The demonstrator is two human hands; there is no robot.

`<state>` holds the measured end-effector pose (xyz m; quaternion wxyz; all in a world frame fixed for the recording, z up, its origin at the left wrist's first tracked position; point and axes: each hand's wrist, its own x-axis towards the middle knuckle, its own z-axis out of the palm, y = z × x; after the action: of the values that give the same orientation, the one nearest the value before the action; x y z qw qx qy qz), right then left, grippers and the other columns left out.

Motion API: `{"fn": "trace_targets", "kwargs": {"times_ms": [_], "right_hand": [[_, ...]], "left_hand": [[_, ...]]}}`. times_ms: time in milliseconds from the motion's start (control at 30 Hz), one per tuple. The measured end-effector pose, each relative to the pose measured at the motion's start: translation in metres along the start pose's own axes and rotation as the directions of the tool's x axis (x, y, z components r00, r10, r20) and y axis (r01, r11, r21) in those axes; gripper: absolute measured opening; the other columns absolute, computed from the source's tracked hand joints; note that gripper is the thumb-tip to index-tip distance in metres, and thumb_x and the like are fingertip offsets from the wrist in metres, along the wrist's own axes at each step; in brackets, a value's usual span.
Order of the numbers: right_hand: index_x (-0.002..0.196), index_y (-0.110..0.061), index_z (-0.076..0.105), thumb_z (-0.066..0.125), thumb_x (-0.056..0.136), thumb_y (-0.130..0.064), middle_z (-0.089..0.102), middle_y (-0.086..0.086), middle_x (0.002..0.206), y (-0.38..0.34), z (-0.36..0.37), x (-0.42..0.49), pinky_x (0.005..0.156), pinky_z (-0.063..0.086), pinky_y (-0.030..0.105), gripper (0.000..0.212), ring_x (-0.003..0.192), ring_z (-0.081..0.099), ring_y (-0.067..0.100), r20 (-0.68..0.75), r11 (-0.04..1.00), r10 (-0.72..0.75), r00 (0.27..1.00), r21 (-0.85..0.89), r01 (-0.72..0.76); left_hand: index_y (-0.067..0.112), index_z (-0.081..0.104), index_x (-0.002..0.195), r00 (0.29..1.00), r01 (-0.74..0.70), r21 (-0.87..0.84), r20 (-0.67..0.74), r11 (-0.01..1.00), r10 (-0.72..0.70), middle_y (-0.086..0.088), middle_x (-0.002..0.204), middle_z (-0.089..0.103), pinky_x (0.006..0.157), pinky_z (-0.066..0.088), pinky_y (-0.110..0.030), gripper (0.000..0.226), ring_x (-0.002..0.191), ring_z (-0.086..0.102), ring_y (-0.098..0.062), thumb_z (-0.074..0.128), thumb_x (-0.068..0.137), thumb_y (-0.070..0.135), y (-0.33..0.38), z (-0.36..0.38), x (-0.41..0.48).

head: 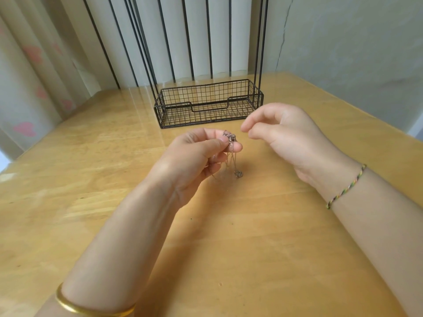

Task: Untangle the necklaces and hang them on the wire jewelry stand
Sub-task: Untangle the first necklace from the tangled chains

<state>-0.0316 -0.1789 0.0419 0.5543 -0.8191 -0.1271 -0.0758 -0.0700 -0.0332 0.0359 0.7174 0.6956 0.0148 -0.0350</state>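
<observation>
Metal necklaces hang knotted from the left hand, pinched between thumb and forefinger, loops and a small pendant dangling above the bench. Just beside, the right hand hovers loosely curled, nothing visible in it. A hard tug could tighten the knot or snap a link. Behind stands the wire jewelry stand, its upper rails out of frame; the path to it looks open.

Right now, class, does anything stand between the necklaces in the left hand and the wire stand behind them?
Nothing visible does. The left hand pinches the tangled necklaces above the table, and only a strip of tabletop lies between them and the stand. The right hand hovers off to the right, beside that path.
</observation>
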Motion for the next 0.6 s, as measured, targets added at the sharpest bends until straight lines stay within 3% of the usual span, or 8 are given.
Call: {"fn": "trace_targets", "kwargs": {"times_ms": [100,233,433,600], "right_hand": [[0.074,-0.016,0.069,0.061,0.079,-0.005,0.069,-0.005,0.082,-0.0027,0.0004,-0.0011,0.07,0.044,0.015,0.015,0.079,0.059,-0.001,0.086,0.995,0.019,0.996,0.093,-0.027],[0.083,-0.009,0.072,0.065,0.08,-0.009,0.069,-0.009,0.078,-0.0013,0.0036,-0.0024,0.068,0.044,0.007,0.007,0.076,0.06,-0.007,0.163,0.994,-0.018,0.986,0.109,0.0],[0.075,-0.015,0.064,0.069,0.082,-0.009,0.068,0.0,0.08,0.0007,0.0063,-0.0028,0.063,0.043,0.009,0.01,0.068,0.058,-0.001,0.15,0.99,-0.092,0.984,0.124,0.073],[0.072,-0.017,0.061,0.067,0.083,-0.01,0.066,0.0,0.079,-0.0004,0.0065,-0.003,0.071,0.047,0.021,0.014,0.072,0.058,0.006,0.12,0.993,-0.084,0.989,0.09,0.073]], "left_hand": [[0.018,0.057,0.08,1.0,0.002,-0.029,0.002,1.0,-0.002,0.002,0.071,0.069,0.061,0.039,-0.02,0.016,0.056,0.046,-0.006,0.054,0.093,0.01,0.0003,-0.0004,0.0],[0.02,0.06,0.077,1.0,-0.012,-0.015,0.0,1.0,0.012,0.004,0.069,0.066,0.061,0.039,-0.019,0.017,0.057,0.046,-0.004,0.057,0.092,0.013,-0.0003,-0.001,0.0],[0.02,0.061,0.073,0.998,-0.017,-0.086,-0.069,0.996,0.011,0.004,0.069,0.064,0.058,0.039,-0.017,0.015,0.056,0.043,-0.006,0.062,0.088,0.018,0.0,-0.0022,0.0008],[0.022,0.062,0.072,0.993,-0.007,-0.068,-0.116,0.998,-0.001,0.004,0.071,0.066,0.06,0.04,-0.02,0.017,0.057,0.047,-0.006,0.062,0.088,0.015,0.0003,-0.003,0.0019]]}}
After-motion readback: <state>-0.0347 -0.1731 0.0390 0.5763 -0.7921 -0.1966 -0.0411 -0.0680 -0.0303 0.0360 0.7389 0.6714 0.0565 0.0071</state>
